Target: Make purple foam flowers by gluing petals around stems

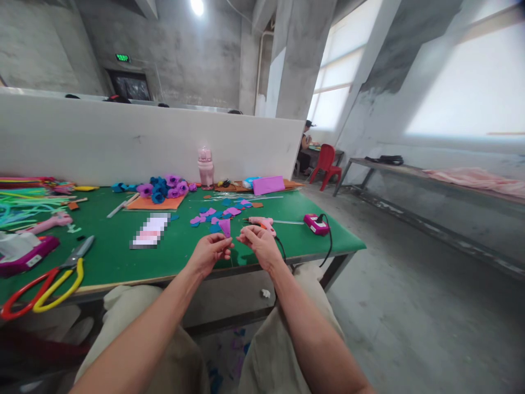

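Purple foam is what the fingers are busy with: a small purple petal piece (225, 226), pointed end down, stands pinched at its lower tip by the left hand (210, 253), thumb and forefinger closed on it just above the near edge of the green table (123, 257). The right hand (259, 244) is drawn in close beside it, fingers curled and tips pressed together; it seems to grip something thin, perhaps a wire or stem, but that is too small to make out. Both forearms reach forward from the lap, elbows low, wrists turned inward so the two sets of fingertips nearly meet.

By my reading the work is at the shaping or fixing of one petal (the finished blooms further back suggest the pattern). The next move would call for a steady pinch with the left while the right rolls or presses the base, and probably a reach for glue.

Just beyond the right hand lies a pink glue gun (261, 222), its cord running off the table edge. Loose cut petals (223, 212) in purple and blue are scattered beyond the hands. Further back sit a cluster of foam flowers (164, 187) on an orange sheet (155, 203), and a pink bottle (205, 167). To the left, red-and-yellow-handled scissors (49, 282) rest near the front edge. A white partition (82, 137) backs the table.
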{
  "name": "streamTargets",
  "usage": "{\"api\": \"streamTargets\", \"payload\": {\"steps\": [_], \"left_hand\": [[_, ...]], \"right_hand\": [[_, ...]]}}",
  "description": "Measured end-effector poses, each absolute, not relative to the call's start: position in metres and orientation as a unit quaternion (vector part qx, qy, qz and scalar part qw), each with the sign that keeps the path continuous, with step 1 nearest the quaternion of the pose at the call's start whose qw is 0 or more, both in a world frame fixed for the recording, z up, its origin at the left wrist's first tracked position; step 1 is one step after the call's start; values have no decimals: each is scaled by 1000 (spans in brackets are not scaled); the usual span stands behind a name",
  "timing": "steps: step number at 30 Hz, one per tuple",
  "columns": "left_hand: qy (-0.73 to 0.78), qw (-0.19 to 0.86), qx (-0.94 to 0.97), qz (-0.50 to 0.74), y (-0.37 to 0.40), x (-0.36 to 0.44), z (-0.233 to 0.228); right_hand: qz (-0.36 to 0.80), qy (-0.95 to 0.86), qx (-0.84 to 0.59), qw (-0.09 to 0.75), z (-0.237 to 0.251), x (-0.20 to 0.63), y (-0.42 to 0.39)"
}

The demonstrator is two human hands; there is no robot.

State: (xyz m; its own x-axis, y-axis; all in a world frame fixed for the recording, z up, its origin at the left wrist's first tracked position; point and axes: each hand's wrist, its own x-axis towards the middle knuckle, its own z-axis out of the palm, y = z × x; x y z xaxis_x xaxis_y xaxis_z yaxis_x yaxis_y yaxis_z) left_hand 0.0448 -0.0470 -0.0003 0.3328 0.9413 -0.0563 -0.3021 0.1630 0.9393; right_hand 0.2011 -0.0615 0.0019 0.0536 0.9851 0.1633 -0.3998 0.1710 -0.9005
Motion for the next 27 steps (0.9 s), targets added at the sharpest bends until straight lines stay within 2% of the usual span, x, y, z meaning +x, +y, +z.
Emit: {"api": "streamTargets", "payload": {"steps": [4, 12, 20, 27], "left_hand": [[351, 677, 451, 464, -45, 45, -1], [356, 675, 450, 464, -46, 45, 0], [313, 681, 459, 478, -51, 47, 5], [338, 647, 486, 480, -53, 48, 8]], "right_hand": [[495, -453, -363, 647, 0, 207, -60], [470, -468, -381, 644, 1, 210, -61], [416, -545, -419, 596, -1, 209, -62], [394, -565, -454, 565, -5, 203, -62]]}}
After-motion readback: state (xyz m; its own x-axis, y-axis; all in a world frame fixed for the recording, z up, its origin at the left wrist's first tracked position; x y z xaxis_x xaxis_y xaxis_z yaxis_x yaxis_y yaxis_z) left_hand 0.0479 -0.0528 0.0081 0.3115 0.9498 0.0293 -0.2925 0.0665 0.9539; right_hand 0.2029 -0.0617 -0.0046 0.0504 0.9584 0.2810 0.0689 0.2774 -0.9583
